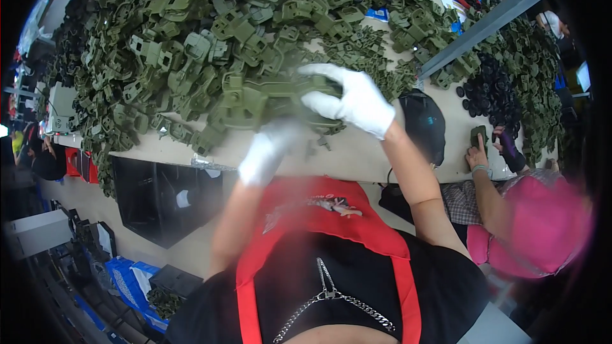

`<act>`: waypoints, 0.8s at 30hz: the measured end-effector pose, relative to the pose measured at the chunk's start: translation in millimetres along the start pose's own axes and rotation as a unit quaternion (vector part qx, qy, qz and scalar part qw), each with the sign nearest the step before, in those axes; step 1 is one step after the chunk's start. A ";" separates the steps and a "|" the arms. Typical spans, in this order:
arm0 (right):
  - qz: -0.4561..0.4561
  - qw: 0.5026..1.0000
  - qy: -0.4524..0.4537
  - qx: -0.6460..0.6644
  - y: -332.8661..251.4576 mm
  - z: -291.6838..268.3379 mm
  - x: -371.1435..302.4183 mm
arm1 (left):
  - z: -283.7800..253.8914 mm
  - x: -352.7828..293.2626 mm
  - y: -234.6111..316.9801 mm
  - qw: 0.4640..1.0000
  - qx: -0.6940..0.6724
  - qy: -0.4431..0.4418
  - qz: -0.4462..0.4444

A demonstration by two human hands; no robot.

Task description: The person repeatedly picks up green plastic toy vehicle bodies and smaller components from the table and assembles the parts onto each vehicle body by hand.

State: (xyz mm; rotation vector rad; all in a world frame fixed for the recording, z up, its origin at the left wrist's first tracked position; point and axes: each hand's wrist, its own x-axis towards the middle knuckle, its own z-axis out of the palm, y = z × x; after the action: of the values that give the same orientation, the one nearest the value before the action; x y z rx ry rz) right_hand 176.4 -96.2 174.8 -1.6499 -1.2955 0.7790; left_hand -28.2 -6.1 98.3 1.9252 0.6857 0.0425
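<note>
A large olive-green plastic toy vehicle body (245, 103) is held over the near part of the table. My right hand (362, 99), in a white glove, grips its right end with thumb and fingers bent around it. Just below the same body is my left hand (266, 153), also white-gloved; motion smears its fingers, and I cannot make out whether it touches the part. Beyond both hands lies a heap of green plastic vehicle parts (191, 48). A patch of smaller green pieces (357, 51) is spread near my right hand.
The pale table (162, 146) runs across in front of me. A black cap-like object (422, 126) sits right of my right forearm. Farther right are black toy wheels (494, 92) and a co-worker in a pink hat (535, 223). A grey metal bar (484, 25) slants above the table.
</note>
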 end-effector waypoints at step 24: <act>0.031 0.960 -0.159 0.227 34.4 -0.5 -71.1 | 26.9 -39.1 86.4 0.996 -0.016 0.017 -0.082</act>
State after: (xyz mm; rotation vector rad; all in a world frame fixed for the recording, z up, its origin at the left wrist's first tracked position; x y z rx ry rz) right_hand 172.7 -167.4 141.0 -1.2315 -1.1669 1.3146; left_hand -14.0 -72.3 169.9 1.8349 0.8592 -0.0158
